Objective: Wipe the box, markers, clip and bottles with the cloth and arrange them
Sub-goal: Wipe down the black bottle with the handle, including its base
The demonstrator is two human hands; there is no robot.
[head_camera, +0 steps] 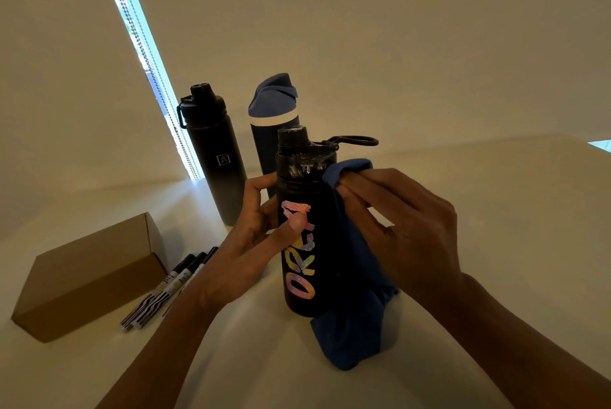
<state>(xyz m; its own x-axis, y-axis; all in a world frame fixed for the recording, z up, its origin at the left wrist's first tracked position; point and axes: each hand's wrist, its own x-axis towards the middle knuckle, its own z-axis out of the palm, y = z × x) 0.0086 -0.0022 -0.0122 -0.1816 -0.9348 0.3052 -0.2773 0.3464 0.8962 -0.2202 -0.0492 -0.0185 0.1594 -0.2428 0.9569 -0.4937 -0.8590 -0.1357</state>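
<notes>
Front black bottle [309, 243]: large multicoloured capitals run sideways up the body, bottom to top. The lowest reads "O", the next "R" or "K", and the letters above are uncertain.
Covered lettering: the thumb of the left hand [243, 251] lies across the middle of the word, so the whole word cannot be read.
Rear black bottle [220, 177]: a small square emblem on the body carries a single capital "A".
Markers [175, 279]: the white barrels bear dark print, too small to read.
</notes>
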